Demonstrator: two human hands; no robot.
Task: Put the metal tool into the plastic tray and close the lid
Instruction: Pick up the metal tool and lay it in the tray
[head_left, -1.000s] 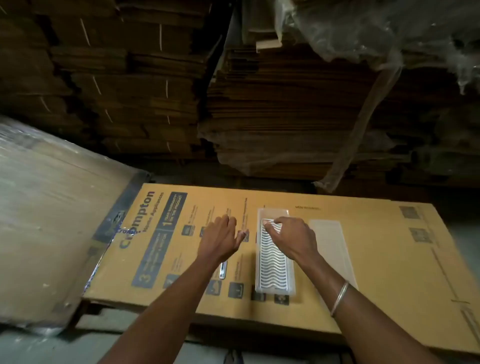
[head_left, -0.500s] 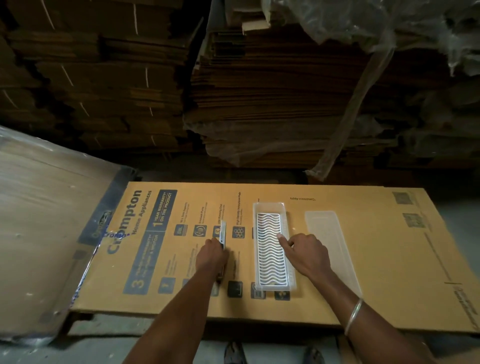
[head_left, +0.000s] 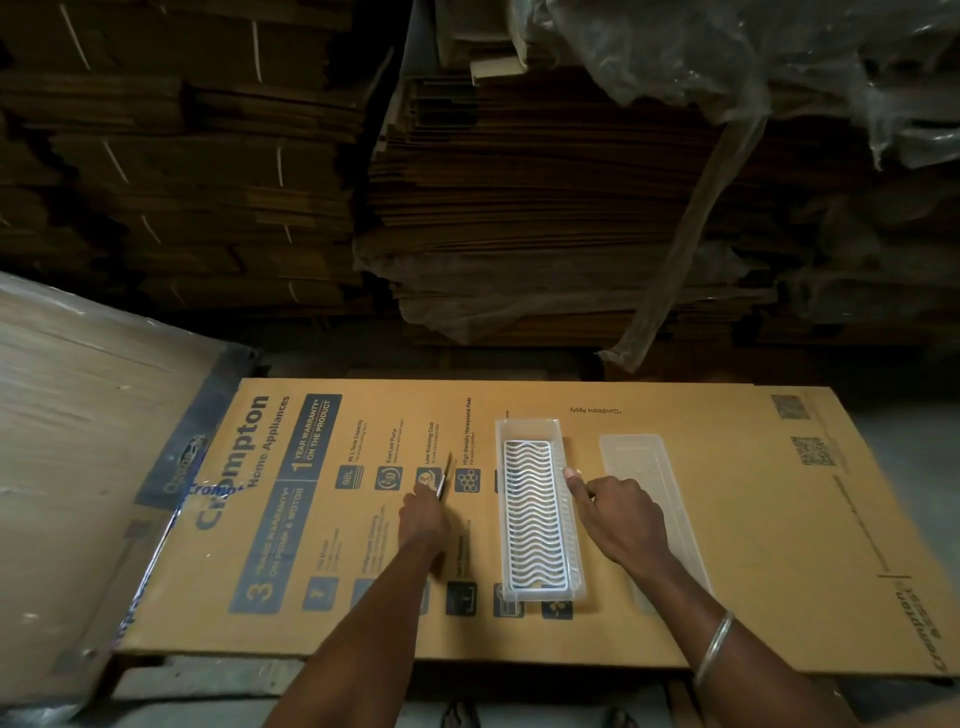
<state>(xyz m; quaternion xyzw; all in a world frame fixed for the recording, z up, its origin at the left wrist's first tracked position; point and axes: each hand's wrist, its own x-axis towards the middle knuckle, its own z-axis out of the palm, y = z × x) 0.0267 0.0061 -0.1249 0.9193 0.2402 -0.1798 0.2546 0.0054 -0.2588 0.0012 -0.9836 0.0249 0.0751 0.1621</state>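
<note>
A long clear plastic tray (head_left: 568, 584) lies lengthwise on a flattened cardboard box, with a white wavy grid insert (head_left: 535, 514) inside it. Its clear lid (head_left: 644, 467) lies flat to the right, partly under my right arm. My left hand (head_left: 423, 519) is closed around a thin flat metal tool (head_left: 443, 480), lifting it on edge just left of the tray. My right hand (head_left: 621, 512) rests against the tray's right rim, forefinger on the edge, holding nothing.
The printed cardboard box (head_left: 753, 519) serves as the work surface. A plastic-wrapped board (head_left: 78, 441) leans at the left. Tall stacks of flattened cartons (head_left: 519, 182) stand behind, some under loose plastic film (head_left: 727, 62). My feet show below the front edge.
My left hand closed on the metal tool and raised it off the cardboard, tilting it on edge. My right hand slid from the grid insert to the tray's right rim.
</note>
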